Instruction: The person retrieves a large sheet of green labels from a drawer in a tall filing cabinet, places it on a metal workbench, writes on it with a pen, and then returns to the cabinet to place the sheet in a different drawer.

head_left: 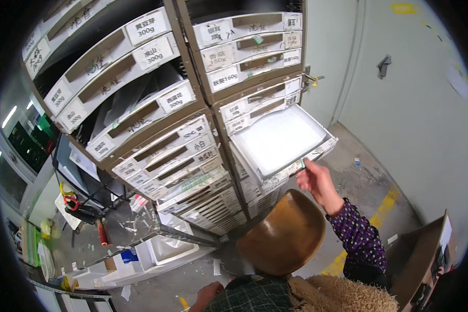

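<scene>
As I viewed it remotely, one white drawer (325,147), pulled from the cabinet (257,86), lay just ahead of the right hand (320,183), front edge slanting up rightward. Right hand: nearer, fingers bent at that edge; grip, I could not tell. Left hand (208,295): well apart, low, state unclear to me.

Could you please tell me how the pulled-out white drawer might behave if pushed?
The white drawer probably slides rather than tips, since its rear sits inside the rack. Its broad, flat white contents, apparently sheets, may add weight.
</scene>
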{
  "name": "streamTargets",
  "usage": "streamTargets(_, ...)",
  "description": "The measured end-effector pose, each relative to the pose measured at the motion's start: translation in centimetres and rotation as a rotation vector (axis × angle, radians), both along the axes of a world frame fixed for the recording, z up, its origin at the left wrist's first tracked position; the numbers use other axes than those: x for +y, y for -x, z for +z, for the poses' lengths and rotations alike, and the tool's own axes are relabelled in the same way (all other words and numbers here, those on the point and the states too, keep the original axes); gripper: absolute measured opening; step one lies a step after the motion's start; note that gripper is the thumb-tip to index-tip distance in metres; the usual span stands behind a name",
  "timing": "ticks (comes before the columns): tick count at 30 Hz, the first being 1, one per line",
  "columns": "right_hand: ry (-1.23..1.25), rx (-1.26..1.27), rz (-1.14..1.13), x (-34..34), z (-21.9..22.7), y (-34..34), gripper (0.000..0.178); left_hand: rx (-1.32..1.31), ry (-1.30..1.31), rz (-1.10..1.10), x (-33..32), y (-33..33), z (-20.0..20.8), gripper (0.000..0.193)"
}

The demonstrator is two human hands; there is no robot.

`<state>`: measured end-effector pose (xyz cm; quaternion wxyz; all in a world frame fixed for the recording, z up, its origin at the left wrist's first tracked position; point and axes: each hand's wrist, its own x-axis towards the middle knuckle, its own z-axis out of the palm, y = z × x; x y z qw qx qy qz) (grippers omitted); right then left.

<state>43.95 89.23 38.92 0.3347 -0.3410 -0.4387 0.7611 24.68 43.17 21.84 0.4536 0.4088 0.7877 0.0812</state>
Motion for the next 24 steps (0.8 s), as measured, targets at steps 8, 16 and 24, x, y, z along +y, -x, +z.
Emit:
streamTargets(8, -1.59, -0.638, 0.09, 4.5, 7.1, -0.3, 0.034, 0.188, -0.095, -0.241, 4.3, -1.3, 0.8, 0.025)
streamTargets(16, -1.738, -1.101, 0.925, 9.8, 7.3, 7.5, 0.097, 0.214, -0.018, -0.171, 3.1, -1.9, 1.1, 0.025)
streamTargets(24, -2.04, -0.736, 0.871, 9.4, 7.1, 8.0, 0.069, 0.247, -0.042, -0.038, 0.9, -2.6, 1.6, 0.022)
